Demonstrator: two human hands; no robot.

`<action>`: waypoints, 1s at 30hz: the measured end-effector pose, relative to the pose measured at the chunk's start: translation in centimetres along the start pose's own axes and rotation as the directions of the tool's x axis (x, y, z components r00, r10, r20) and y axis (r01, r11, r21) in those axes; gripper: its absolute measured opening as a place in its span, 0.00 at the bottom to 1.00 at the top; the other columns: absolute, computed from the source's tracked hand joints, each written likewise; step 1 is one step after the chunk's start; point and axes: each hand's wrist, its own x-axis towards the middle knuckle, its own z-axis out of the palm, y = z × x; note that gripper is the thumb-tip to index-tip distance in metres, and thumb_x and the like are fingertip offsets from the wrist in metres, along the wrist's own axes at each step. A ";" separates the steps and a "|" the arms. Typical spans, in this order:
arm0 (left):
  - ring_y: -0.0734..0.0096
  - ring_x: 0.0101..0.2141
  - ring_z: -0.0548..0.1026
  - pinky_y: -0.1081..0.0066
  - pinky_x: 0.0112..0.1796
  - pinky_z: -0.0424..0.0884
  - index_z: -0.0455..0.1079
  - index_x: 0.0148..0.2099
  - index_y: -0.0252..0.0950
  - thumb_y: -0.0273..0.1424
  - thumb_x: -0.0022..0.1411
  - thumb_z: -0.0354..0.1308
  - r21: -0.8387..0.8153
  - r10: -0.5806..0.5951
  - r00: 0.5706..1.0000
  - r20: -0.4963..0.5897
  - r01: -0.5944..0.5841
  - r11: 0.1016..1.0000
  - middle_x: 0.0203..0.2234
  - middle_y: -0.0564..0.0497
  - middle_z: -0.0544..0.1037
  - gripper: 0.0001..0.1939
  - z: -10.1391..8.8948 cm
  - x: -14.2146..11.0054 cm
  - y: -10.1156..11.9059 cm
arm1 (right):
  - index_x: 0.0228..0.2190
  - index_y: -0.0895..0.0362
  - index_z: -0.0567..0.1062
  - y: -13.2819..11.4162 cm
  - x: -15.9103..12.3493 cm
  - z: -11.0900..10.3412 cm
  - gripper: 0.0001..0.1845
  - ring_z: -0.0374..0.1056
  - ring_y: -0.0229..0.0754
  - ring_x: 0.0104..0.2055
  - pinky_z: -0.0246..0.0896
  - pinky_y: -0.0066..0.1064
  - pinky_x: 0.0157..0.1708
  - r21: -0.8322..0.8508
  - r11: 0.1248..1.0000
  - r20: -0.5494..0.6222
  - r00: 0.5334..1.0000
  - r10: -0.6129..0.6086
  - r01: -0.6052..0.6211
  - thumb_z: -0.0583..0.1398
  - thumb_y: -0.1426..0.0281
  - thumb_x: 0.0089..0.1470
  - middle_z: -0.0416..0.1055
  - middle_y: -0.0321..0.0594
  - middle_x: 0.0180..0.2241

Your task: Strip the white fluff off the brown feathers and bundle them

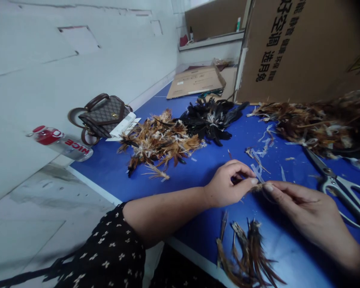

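One blue counter (102,168) is carrying everything here, its left edge running beside a pale wall. A tall box (312,52) is standing at the back right, printed with dark characters. Flat cardboard (198,82) is lying to the left of it. In front of the box, a brown heap (315,124) of feathers is spreading toward the right edge of the view. A tan heap (159,140) of feathers is lying left of the middle, and a black heap (211,120) is sitting just behind it on its right. A bag (103,114) is resting by the wall, and a bottle (60,142) is leaning in the view at the far left corner.

The left hand (229,184) and the right hand (303,208) are meeting above the counter, fingertips almost touching. Scissors (345,186) are lying just beyond the right hand. Loose feathers (252,248) are lying near the front edge, below both hands. A small tuft (256,188) is sitting between the hands; the left fingers are pinching it narrowly. The right fingers are also closing narrowly, holding a clear strip (259,174) against it.
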 end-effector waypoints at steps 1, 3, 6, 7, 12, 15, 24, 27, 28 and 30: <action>0.66 0.44 0.81 0.66 0.48 0.79 0.82 0.45 0.34 0.38 0.70 0.73 0.025 0.046 0.998 0.043 -0.047 0.999 0.44 0.42 0.83 0.12 0.0 0.0 0.1 | 0.35 0.54 0.93 0.1 0.0 0.1 0.25 0.86 0.50 0.30 0.83 0.33 0.33 0.021 1.000 0.028 1.000 0.000 0.000 0.70 0.47 0.52 0.90 0.46 0.33; 0.66 0.43 0.82 0.66 0.47 0.80 0.85 0.47 0.33 0.40 0.68 0.75 0.036 0.094 0.989 0.110 -0.099 0.994 0.41 0.43 0.83 0.14 0.0 0.0 -0.1 | 0.35 0.55 0.93 0.4 -0.1 0.2 0.24 0.86 0.51 0.32 0.83 0.34 0.36 0.063 0.998 0.071 0.997 -0.010 0.005 0.70 0.47 0.53 0.89 0.47 0.33; 0.69 0.36 0.81 0.67 0.42 0.80 0.87 0.47 0.33 0.45 0.68 0.75 0.002 0.082 0.991 0.110 -0.083 0.997 0.37 0.44 0.83 0.19 0.3 0.1 -0.8 | 0.37 0.53 0.93 0.9 -0.1 0.4 0.26 0.87 0.53 0.36 0.84 0.37 0.41 0.091 0.996 0.100 0.995 -0.015 0.006 0.71 0.44 0.53 0.89 0.46 0.35; 0.69 0.35 0.81 0.67 0.41 0.80 0.87 0.45 0.32 0.46 0.68 0.76 -0.011 0.077 0.993 0.092 -0.077 0.997 0.36 0.44 0.84 0.20 0.4 0.1 -1.0 | 0.37 0.53 0.93 1.0 -0.1 0.4 0.27 0.87 0.53 0.37 0.83 0.37 0.41 0.097 0.995 0.107 0.994 -0.007 -0.004 0.72 0.43 0.53 0.89 0.45 0.34; 0.70 0.35 0.80 0.66 0.44 0.81 0.87 0.39 0.33 0.49 0.64 0.79 -0.063 0.072 0.997 0.017 -0.071 0.995 0.33 0.46 0.82 0.22 0.7 0.1 -0.9 | 0.37 0.54 0.91 0.9 -0.1 0.3 0.31 0.83 0.51 0.37 0.81 0.36 0.41 0.145 0.987 0.118 0.991 0.057 -0.074 0.73 0.38 0.52 0.88 0.45 0.36; 0.72 0.32 0.79 0.68 0.39 0.80 0.86 0.41 0.33 0.50 0.65 0.78 -0.109 0.011 1.000 -0.008 -0.011 0.994 0.34 0.48 0.81 0.23 0.9 0.0 -0.2 | 0.43 0.54 0.90 1.1 -0.4 0.4 0.32 0.75 0.43 0.31 0.73 0.29 0.30 0.258 0.960 0.143 0.987 0.072 -0.107 0.74 0.40 0.53 0.84 0.42 0.32; 0.74 0.30 0.76 0.70 0.35 0.73 0.79 0.45 0.32 0.52 0.52 0.84 -0.514 -0.375 0.927 0.018 0.331 0.791 0.32 0.49 0.82 0.33 2.3 -0.4 -0.3 | 0.44 0.52 0.84 1.2 -0.9 1.4 0.25 0.63 0.36 0.25 0.59 0.23 0.23 0.411 0.897 0.169 0.981 0.099 -0.161 0.77 0.47 0.56 0.71 0.32 0.25; 0.74 0.29 0.76 0.70 0.34 0.72 0.79 0.44 0.33 0.52 0.50 0.85 -0.544 -0.390 0.920 0.024 0.339 0.768 0.31 0.50 0.81 0.33 2.5 -0.5 -0.4 | 0.42 0.52 0.87 0.9 -1.2 1.8 0.24 0.69 0.37 0.27 0.66 0.24 0.26 0.374 0.925 0.074 0.996 0.044 -0.069 0.79 0.50 0.52 0.78 0.36 0.27; 0.75 0.30 0.76 0.70 0.35 0.72 0.78 0.43 0.33 0.52 0.51 0.85 -0.533 -0.379 0.925 0.013 0.327 0.780 0.31 0.50 0.81 0.32 2.5 -0.6 -0.3 | 0.42 0.52 0.88 0.8 -1.3 2.0 0.23 0.71 0.38 0.27 0.68 0.25 0.28 0.352 0.935 0.022 0.999 0.026 -0.032 0.79 0.50 0.51 0.80 0.37 0.28; 0.75 0.30 0.75 0.69 0.36 0.74 0.79 0.42 0.33 0.52 0.54 0.84 -0.484 -0.337 0.941 0.001 0.296 0.824 0.30 0.51 0.80 0.30 2.4 -0.6 0.0 | 0.39 0.51 0.91 0.6 -1.3 2.1 0.20 0.74 0.40 0.28 0.72 0.26 0.30 0.292 0.956 -0.072 0.997 0.002 0.019 0.77 0.51 0.51 0.84 0.39 0.31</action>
